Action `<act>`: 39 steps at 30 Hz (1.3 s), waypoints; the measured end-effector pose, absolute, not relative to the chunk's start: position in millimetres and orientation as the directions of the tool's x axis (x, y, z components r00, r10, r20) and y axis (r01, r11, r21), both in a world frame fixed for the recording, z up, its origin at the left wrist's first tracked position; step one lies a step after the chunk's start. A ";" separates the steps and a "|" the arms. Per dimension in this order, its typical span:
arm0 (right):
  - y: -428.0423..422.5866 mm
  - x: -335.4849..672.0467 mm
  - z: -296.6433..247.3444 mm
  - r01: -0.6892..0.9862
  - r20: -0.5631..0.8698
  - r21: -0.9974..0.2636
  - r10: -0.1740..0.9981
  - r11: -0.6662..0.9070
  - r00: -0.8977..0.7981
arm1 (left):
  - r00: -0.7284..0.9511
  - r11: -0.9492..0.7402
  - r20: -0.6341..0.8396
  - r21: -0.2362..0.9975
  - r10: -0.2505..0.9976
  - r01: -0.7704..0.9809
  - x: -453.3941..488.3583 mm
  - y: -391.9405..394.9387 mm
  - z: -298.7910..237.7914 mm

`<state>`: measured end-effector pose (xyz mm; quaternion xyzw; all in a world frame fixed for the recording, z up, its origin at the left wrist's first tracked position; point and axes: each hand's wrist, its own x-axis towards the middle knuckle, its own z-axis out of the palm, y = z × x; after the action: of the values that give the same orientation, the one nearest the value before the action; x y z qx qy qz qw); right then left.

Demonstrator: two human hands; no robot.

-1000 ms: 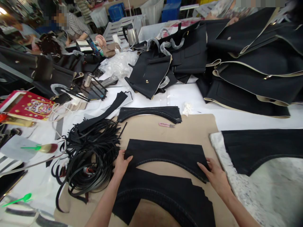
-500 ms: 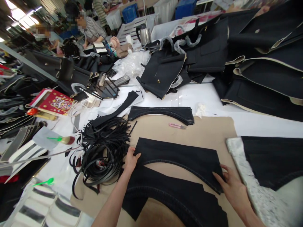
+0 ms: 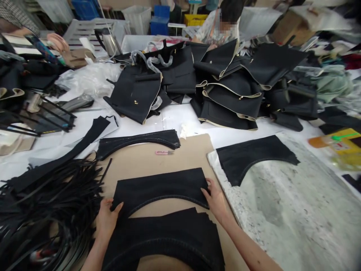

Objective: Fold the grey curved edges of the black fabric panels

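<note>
A black curved panel [image 3: 160, 186], with an arched lower edge, is held across the brown board [image 3: 194, 152]. My left hand [image 3: 107, 218] has its left end between thumb and fingers. At the other end, my right hand [image 3: 213, 197] pinches the right edge, thumb on top. Just below, nearer to me, lies a stack of similar black panels [image 3: 169, 229], partly overlapped by the held one at the left. Pink thread snips [image 3: 164, 153] rest on the board beyond it. Behind them is a small pile of narrower curved black pieces [image 3: 138, 140].
A heap of black strips [image 3: 64, 203] lies left of the board. To the right, another black panel [image 3: 254, 154] lies on a pale stone slab [image 3: 282, 203]. Black bag pieces [image 3: 231, 98] are piled at the back, with a person [image 3: 217, 28] behind them.
My view has swung to the right, so everything appears further left and the stone slab shows more fully. Both hands keep their hold on the panel's ends.
</note>
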<state>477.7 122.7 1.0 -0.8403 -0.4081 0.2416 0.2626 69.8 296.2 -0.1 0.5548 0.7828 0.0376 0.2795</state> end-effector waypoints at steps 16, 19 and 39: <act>127.6 468.2 8.3 0.687 -0.142 -0.480 0.822 -0.545 0.552 | 0.437 -0.410 -0.034 0.283 0.899 0.867 114.1 261.7 26.1; 127.9 469.2 13.4 0.708 -0.108 -0.472 0.832 -0.525 0.544 | 0.443 -0.411 -0.053 0.291 0.895 0.864 118.0 257.6 25.1; 18.0 405.3 48.6 0.749 -0.373 -0.624 0.927 -0.223 -0.034 | 0.840 -0.609 -0.238 0.597 0.487 0.522 216.4 121.3 47.6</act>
<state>405.3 18.0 48.6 -0.6848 -0.6120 0.3777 0.1181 216.4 121.3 47.6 0.8966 0.2814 -0.0256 0.3409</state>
